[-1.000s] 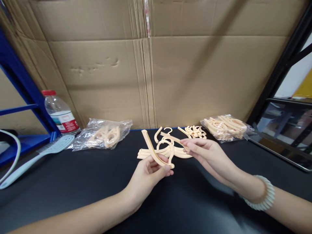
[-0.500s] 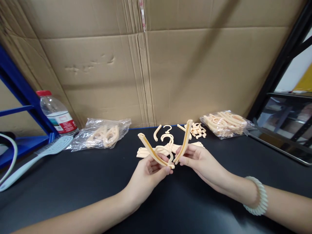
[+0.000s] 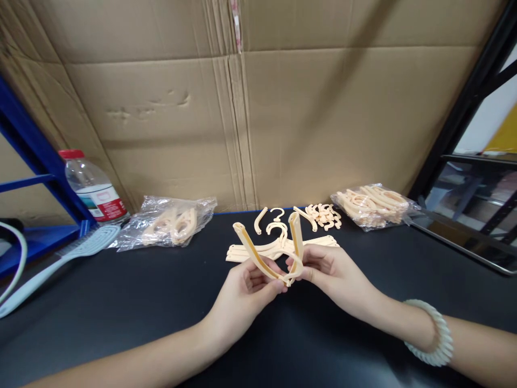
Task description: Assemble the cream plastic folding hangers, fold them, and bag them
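Observation:
My left hand [image 3: 252,288] is closed on a cream plastic hanger arm [image 3: 251,249], pinching it near its lower end. A curved hanger hook [image 3: 298,261] meets the arm there. My right hand [image 3: 329,272] is closed on a second hanger arm [image 3: 297,231], which stands steeply upward. The two arms form a V, their lower ends touching or nearly so beside the hook; the exact joint is too small to tell. Behind my hands lie several stacked cream hangers [image 3: 319,242] with their hooks pointing away from me.
Loose arms, a hook [image 3: 277,214] and a pile of small hooks [image 3: 325,215] lie at the back. Plastic bags of hanger parts sit left [image 3: 169,223] and right [image 3: 374,205]. A hairbrush [image 3: 86,245] and bottle [image 3: 95,188] are at left; a tablet-like panel [image 3: 464,242] at right.
My right hand has brought its hanger arm left against the lower end of the other one. The hook has turned toward the right and now leans by the right arm.

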{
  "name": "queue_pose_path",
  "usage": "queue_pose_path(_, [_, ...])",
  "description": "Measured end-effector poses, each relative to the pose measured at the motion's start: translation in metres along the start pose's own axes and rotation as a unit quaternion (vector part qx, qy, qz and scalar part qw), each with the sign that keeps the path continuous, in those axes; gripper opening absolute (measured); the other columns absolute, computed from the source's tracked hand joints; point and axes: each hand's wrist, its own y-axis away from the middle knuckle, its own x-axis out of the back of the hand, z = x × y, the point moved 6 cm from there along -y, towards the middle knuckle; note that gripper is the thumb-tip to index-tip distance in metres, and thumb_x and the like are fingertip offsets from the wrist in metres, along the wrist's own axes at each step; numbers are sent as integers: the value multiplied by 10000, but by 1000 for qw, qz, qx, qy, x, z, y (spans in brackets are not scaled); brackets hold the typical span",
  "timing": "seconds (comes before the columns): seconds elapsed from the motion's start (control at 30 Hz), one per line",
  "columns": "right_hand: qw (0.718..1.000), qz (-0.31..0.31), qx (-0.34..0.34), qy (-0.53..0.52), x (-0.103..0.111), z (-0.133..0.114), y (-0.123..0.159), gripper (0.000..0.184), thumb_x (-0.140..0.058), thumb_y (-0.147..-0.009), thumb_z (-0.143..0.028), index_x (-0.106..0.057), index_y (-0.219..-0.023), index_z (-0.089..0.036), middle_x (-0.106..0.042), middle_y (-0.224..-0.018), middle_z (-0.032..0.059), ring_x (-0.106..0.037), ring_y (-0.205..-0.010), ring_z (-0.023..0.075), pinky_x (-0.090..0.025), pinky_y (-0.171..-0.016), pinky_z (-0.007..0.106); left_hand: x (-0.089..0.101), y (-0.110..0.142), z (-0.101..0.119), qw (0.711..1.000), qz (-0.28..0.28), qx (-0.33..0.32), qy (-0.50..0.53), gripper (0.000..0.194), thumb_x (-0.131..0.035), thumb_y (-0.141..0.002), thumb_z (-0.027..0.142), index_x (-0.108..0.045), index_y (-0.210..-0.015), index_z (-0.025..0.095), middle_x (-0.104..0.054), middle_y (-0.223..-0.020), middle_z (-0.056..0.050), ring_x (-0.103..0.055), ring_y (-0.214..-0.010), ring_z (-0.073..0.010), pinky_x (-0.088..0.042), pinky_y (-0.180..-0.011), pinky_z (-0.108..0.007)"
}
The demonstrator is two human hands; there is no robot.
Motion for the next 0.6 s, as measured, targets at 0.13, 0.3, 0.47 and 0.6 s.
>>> queue_pose_path(0.13, [1000,-2,8,-12,-2,-3,1,12,-680,-778,-201,-670,-779,-194,-699,-776,-4,-670,-770,150,-556,-740,272,0,0,0,1000,0,-6,14,190,-756,-732,243,-608,-809,153,-686,-775,-15,-638,-758,-146,-506,-786,-285])
queue_pose_path(0.3, [999,12,30,6,0,-7,1,65,-683,-784,-234,-682,-835,-194,-710,-836,18,-672,-807,163,-550,-803,305,0,-2,1,999,-17,2,48,164,-747,-757,221,-639,-857,149,-689,-828,-18,-621,-785,-131,-496,-823,-274])
queue_pose_path(0.47, [999,22,43,14,1,-12,0,58,-684,-778,-212,-685,-835,-199,-714,-819,14,-677,-795,162,-553,-802,305,1,-2,4,995,-32,-6,97,125,-755,-748,196,-650,-801,154,-677,-833,-12,-615,-752,-121,-495,-791,-262])
queue_pose_path(0.6, [999,14,46,7,-1,-12,0,80,-670,-778,-165,-697,-842,-204,-715,-808,1,-669,-760,143,-551,-785,282,0,-2,3,994,-42,-1,99,116,-749,-751,172,-639,-782,152,-662,-787,-2,-618,-743,-125,-493,-782,-263])
